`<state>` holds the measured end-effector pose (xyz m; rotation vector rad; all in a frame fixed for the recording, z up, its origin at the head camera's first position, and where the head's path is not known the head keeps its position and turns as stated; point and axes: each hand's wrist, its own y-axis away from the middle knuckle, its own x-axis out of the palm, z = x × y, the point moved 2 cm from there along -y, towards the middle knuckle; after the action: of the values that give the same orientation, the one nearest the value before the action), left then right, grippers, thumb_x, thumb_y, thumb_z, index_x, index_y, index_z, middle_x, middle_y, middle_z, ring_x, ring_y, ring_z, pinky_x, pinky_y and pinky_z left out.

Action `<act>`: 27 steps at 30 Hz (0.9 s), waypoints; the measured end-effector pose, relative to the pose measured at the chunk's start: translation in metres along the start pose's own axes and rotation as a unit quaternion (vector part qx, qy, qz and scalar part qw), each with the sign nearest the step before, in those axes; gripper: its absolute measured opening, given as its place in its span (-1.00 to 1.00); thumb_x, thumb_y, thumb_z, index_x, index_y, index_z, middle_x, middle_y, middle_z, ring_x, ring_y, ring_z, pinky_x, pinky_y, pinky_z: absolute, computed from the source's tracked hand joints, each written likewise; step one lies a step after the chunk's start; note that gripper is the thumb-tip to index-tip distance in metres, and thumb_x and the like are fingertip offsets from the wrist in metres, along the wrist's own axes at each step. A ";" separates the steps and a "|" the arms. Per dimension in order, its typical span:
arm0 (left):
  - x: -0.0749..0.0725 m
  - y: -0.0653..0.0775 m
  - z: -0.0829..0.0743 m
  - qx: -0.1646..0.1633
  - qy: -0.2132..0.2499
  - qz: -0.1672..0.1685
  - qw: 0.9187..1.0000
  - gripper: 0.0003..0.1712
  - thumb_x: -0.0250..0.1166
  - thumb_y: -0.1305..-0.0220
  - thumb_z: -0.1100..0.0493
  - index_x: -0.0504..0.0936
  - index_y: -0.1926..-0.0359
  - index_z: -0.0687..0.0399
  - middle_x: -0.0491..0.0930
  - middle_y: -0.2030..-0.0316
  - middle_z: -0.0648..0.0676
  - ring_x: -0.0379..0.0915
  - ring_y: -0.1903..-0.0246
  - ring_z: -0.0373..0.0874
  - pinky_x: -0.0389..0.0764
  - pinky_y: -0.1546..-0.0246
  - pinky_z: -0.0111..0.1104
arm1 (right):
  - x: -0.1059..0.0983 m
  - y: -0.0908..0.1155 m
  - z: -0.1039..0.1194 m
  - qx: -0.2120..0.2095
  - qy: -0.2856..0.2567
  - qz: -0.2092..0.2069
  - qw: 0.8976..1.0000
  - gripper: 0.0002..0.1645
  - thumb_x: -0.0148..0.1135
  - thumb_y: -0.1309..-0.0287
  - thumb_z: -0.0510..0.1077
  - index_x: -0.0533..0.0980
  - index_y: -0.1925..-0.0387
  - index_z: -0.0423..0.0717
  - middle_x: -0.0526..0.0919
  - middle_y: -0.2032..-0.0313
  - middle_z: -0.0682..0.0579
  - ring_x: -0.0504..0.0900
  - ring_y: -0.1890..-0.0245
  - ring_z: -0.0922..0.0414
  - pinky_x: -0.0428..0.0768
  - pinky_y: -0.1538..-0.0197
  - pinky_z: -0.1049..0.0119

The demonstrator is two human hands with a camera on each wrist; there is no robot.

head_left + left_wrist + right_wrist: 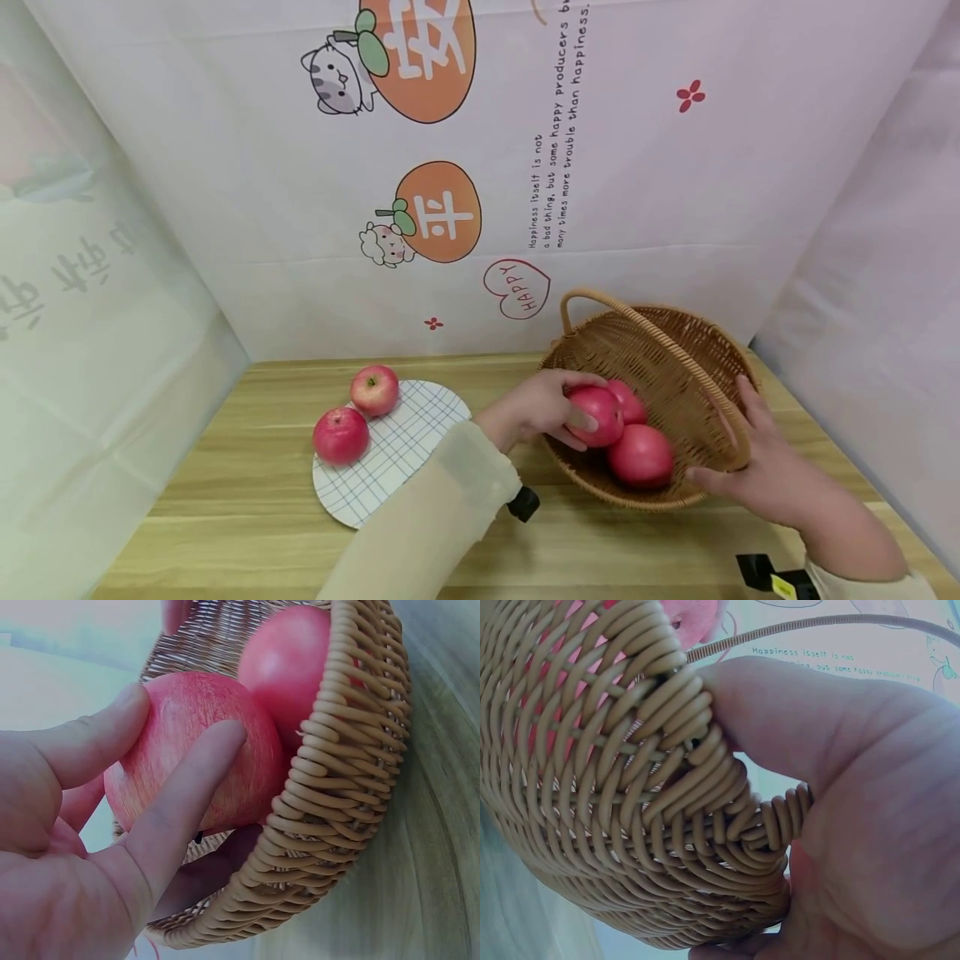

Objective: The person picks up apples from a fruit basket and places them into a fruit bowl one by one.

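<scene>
A wicker basket with an arched handle leans tilted toward me, its mouth facing the camera. Inside, my left hand grips a red apple between thumb and fingers; the left wrist view shows this apple at the woven rim. Two more apples lie against it, one lower and one partly hidden behind. On the basket's right side, my right hand holds the rim by the foot of the handle, thumb on the near edge, as the right wrist view also shows.
Left of the basket lies a round white plate with a blue grid. Two red apples, one nearer and one farther, sit on its left part. A printed white cloth hangs behind the wooden table, with cloth on both sides.
</scene>
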<state>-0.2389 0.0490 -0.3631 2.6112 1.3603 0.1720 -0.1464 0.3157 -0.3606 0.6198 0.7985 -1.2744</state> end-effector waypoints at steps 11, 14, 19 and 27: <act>-0.002 0.009 -0.004 0.003 0.015 0.012 1.000 -0.37 0.36 -0.12 0.57 0.63 -0.18 0.00 0.48 -0.03 0.13 0.58 0.20 0.15 0.72 0.32 0.01 | -0.002 -0.001 0.000 0.015 -0.021 0.010 1.000 0.60 0.50 -0.08 0.05 -0.66 -0.45 -0.22 -0.68 -0.44 -0.35 -0.35 -0.30 -0.65 0.09 -0.06 -0.64; -0.004 0.012 -0.006 0.003 0.015 0.012 1.000 -0.37 0.36 -0.12 0.57 0.63 -0.18 -0.01 0.47 -0.04 0.14 0.58 0.19 0.16 0.72 0.32 0.00 | -0.002 -0.001 0.000 0.016 -0.022 0.012 1.000 0.59 0.50 -0.09 0.05 -0.67 -0.45 -0.22 -0.69 -0.44 -0.35 -0.36 -0.30 -0.65 0.09 -0.06 -0.64; -0.010 0.017 -0.007 0.005 0.021 0.015 1.000 -0.35 0.36 -0.12 0.56 0.63 -0.19 -0.02 0.45 -0.06 0.16 0.60 0.20 0.17 0.72 0.32 -0.01 | -0.001 -0.001 0.001 0.009 -0.016 0.013 1.000 0.54 0.48 -0.11 0.06 -0.60 -0.48 -0.22 -0.71 -0.43 -0.34 -0.43 -0.31 -0.62 0.06 -0.05 -0.65; -0.021 0.036 -0.013 0.024 0.029 0.029 0.999 -0.34 0.37 -0.12 0.56 0.63 -0.19 -0.06 0.41 -0.12 0.13 0.62 0.19 0.17 0.72 0.29 -0.02 | 0.001 0.000 -0.001 -0.025 0.008 0.011 1.000 0.38 0.47 -0.13 0.04 -0.35 -0.58 -0.06 -0.76 -0.41 -0.35 -0.57 -0.33 -0.55 0.02 0.02 -0.70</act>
<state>-0.2245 0.0134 -0.3432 2.7073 1.3225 0.2295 -0.1465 0.3160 -0.3622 0.5975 0.8321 -1.2278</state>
